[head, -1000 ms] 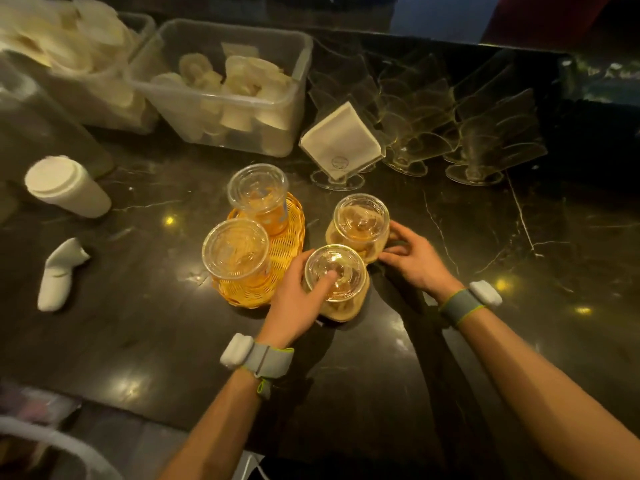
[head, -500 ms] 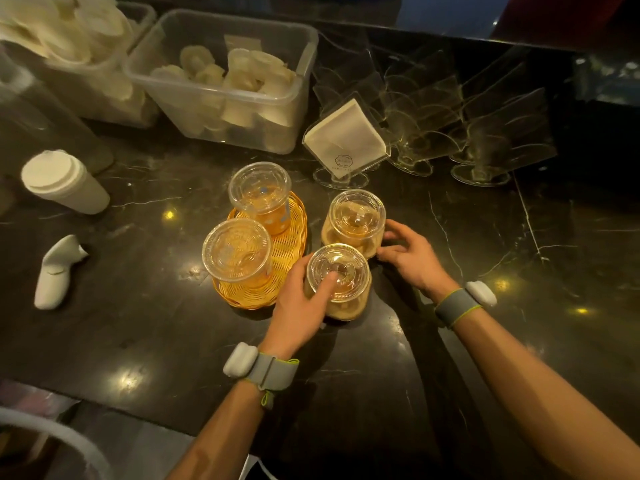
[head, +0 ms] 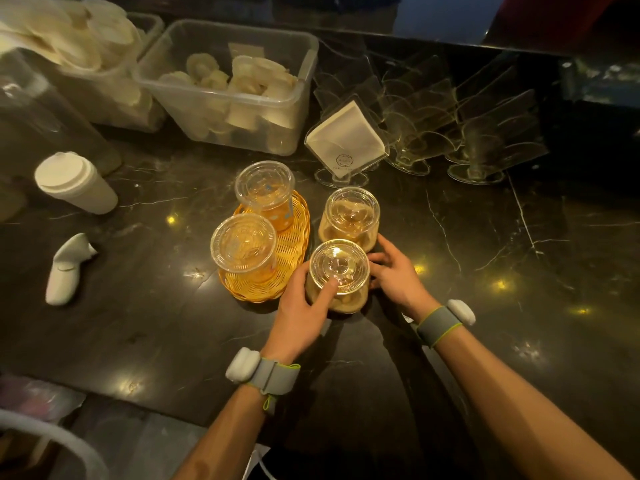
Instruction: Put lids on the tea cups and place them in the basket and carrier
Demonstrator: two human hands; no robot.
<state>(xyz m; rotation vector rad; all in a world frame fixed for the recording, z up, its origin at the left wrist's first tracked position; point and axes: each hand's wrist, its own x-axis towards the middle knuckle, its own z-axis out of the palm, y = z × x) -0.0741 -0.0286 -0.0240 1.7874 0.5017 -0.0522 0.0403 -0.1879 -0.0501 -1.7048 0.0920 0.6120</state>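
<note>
Cupping unlabelled lidded cup, both hands

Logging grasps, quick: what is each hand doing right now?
Left hand: closed around the near lidded cup, finger on its lid.
Right hand: touching that cup's other side; grip cannot be told.

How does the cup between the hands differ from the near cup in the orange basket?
The cup between the hands stands on the dark counter, outside the orange basket; the near basket cup stands inside it. The left hand and right hand touch the first; the basket cup is untouched. The first wears a domed lid, the basket cup a flatter one. Both are clear, lidded and hold amber tea.
</note>
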